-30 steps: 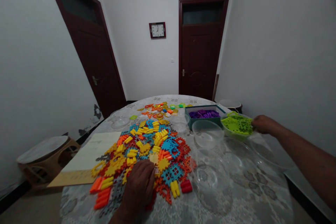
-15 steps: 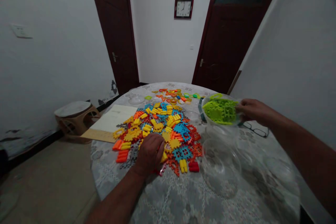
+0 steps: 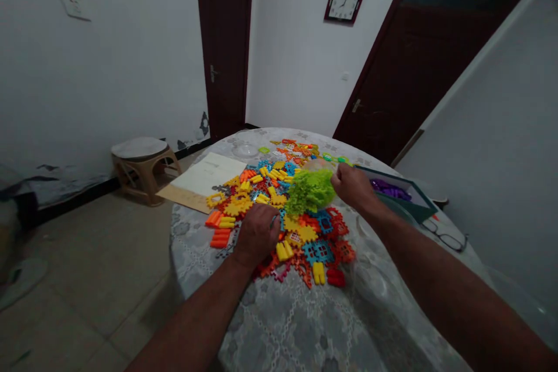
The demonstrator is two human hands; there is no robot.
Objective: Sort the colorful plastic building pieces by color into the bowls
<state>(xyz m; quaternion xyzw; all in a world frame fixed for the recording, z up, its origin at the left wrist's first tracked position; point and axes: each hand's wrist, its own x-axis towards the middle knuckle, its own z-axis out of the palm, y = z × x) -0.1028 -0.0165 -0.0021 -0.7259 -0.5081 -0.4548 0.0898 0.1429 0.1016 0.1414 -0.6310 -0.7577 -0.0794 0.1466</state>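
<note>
The right hand [image 3: 354,186] is closed on the rim of a clear bowl [image 3: 314,170] tipped on its side, and a clump of green pieces [image 3: 308,190] hangs out of it above the middle of the pile of toy pieces [image 3: 279,209]. The left hand [image 3: 257,232] lies knuckles up on the pile's near side, just beside the green clump, fingers curled down among yellow and orange pieces (whether it grips one cannot be told).

The pile covers the left half of the round table [image 3: 305,325], reaching close to its left edge. Toward the right edge sit a teal box [image 3: 410,200] holding purple pieces [image 3: 387,189] and a pair of glasses [image 3: 444,238], well apart from the left hand. The near part of the table lies bare under both forearms. A sheet of paper [image 3: 204,177] overhangs the far left edge, near a stool [image 3: 142,157] on the floor.
</note>
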